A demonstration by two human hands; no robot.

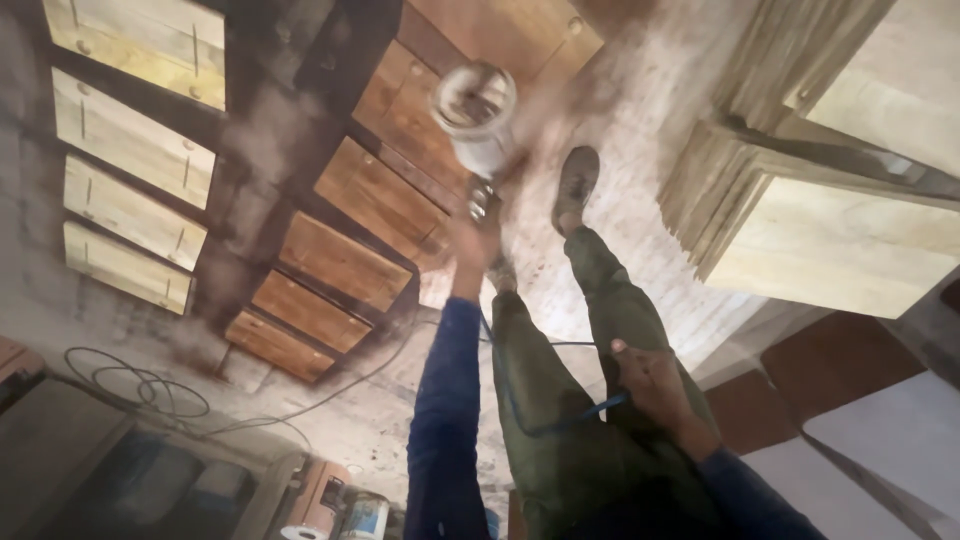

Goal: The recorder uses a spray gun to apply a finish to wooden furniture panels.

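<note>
Spray gun (478, 125) with its pale cup sits in our left hand (478, 232), arm stretched forward over the stained wooden panels (345, 262) lying on the dusty floor (650, 110). Fingers wrap the grip tightly; the trigger finger we cannot make out through blur. Our right hand (650, 385) rests near the thigh, pinching a blue hose (545, 425) that loops back toward the gun. Judging by colour, the nearer panels are already dark brown, while the panels at far left (130, 150) look pale, so coating seems partly done. Stacked light boards (830, 230) stand at right. A cable coil (140, 385) lies lower left. Cans (345, 515) at bottom edge are cut off; the gun's nozzle is hidden, motion-smeared.
</note>
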